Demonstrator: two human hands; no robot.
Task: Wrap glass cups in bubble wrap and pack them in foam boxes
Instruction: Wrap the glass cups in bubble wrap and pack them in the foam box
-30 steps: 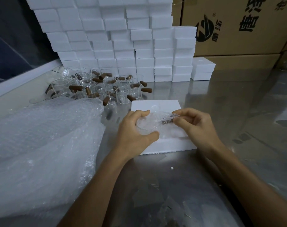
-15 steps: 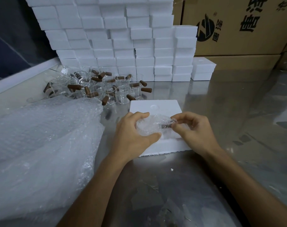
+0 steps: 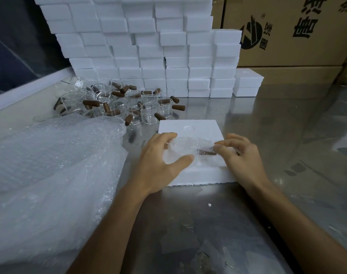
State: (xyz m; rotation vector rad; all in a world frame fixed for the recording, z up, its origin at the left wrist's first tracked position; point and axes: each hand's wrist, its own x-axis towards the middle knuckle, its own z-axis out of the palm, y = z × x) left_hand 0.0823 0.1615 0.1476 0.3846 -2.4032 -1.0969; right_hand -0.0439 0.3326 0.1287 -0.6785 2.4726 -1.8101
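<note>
Left hand (image 3: pixel 158 161) and right hand (image 3: pixel 239 155) clasp a crinkly bubble-wrapped cup (image 3: pixel 185 148) over the matte foam box (image 3: pixel 208 173).

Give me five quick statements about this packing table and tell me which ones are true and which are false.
1. Both hands hold the wrapped cup over the open foam box. True.
2. The bubble wrap pile lies to the person's right. False: it lies to the left.
3. The unwrapped glass cups have brown handles. True.
4. The stacked foam boxes stand at the near edge of the table. False: they stand at the far side, behind the cups.
5. The left hand rests flat on the bare table. False: it grips the wrapped cup.
</note>
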